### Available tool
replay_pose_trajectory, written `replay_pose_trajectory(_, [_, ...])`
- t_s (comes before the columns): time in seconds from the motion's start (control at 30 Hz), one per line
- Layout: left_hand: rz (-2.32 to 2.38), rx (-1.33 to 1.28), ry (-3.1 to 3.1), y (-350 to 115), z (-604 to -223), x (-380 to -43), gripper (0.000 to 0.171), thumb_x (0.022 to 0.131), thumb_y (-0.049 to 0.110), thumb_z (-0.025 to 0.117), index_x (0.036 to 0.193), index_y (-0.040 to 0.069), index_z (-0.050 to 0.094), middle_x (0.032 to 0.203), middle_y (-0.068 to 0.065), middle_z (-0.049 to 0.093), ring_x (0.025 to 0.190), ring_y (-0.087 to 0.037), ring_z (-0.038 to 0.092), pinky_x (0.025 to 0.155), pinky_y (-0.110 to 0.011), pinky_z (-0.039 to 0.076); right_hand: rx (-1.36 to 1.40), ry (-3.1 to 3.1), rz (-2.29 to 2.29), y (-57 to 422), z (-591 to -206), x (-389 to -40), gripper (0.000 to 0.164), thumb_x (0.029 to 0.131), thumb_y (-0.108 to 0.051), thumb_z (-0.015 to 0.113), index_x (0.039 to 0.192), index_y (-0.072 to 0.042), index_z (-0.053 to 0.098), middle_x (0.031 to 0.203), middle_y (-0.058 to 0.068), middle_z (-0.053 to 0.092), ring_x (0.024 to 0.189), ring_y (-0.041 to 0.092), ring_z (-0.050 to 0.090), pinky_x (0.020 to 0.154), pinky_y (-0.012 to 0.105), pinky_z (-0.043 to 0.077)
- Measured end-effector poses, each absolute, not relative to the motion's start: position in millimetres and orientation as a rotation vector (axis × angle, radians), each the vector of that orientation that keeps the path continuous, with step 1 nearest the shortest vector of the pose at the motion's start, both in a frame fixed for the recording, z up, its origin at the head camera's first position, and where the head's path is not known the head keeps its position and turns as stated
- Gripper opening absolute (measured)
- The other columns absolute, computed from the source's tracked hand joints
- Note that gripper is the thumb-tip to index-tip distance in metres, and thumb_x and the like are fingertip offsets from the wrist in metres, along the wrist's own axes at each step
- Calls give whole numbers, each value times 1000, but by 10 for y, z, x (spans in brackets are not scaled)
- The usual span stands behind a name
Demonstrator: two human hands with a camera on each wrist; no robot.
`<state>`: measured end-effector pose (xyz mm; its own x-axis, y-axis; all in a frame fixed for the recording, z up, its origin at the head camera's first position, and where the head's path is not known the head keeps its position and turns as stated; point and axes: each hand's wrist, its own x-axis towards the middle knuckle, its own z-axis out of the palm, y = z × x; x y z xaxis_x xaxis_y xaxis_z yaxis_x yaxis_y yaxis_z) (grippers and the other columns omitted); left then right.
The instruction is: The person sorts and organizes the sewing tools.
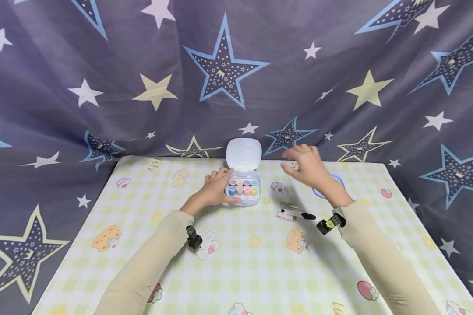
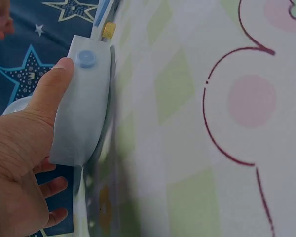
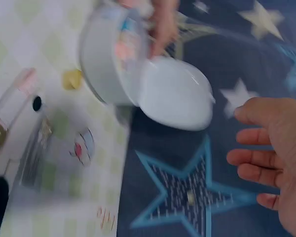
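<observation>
A white plastic sewing kit box (image 1: pixel 254 201) stands near the table's far edge, its lid (image 1: pixel 243 153) raised. Several thread spools (image 1: pixel 239 190) in different colours sit upright inside. My left hand (image 1: pixel 213 189) grips the box from its left side. In the left wrist view its thumb presses the front wall beside a round blue button (image 2: pixel 86 59); the other fingers are partly hidden. To the right of the box, my right hand (image 1: pixel 308 167) hovers over the table with fingers spread and holds nothing. The right wrist view is blurred around the box.
Right of the box lie a slim white tool with a black end (image 1: pixel 308 216), a grey metallic piece (image 1: pixel 289 204) and a pinkish piece (image 1: pixel 286 215). A blue-edged round thing (image 1: pixel 337 178) is partly behind the right forearm. A star-patterned curtain (image 1: pixel 220 118) hangs behind the table.
</observation>
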<state>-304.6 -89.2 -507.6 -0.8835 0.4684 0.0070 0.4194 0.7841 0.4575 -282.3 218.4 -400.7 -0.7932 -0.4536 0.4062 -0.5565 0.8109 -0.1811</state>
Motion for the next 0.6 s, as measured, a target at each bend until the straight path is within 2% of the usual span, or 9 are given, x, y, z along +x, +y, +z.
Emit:
replay_pose_trajectory(0.1, [720,734,2879,-896,-5089,-3045,113,74,58,85,159,9,30,149,-16,40,130,-38,41,107,-56,33,538,-2634,546,2471,-4025,-2756,37,94,-27,70,121,-2,67,108,19,68,103,36,55,94,56,35])
replay_pose_trajectory(0.27, [748,748,2885,-945,-5124,-3043,111,75,55,86,158,8,30,149,-18,41,129,-39,42,106,-58,33,242,-2600,672,2829,-4265,-2693,49,92,-28,69,130,2,60,119,26,62,112,44,50,97,61,31])
replay_pose_trajectory(0.6, [806,748,2866,-921,-5196,-3055,114,76,54,86,161,6,26,151,-17,38,131,-38,39,110,-59,30,15,-2800,561,3263,-4832,-2731,85,86,-46,72,146,5,40,141,36,42,119,52,39,94,66,31])
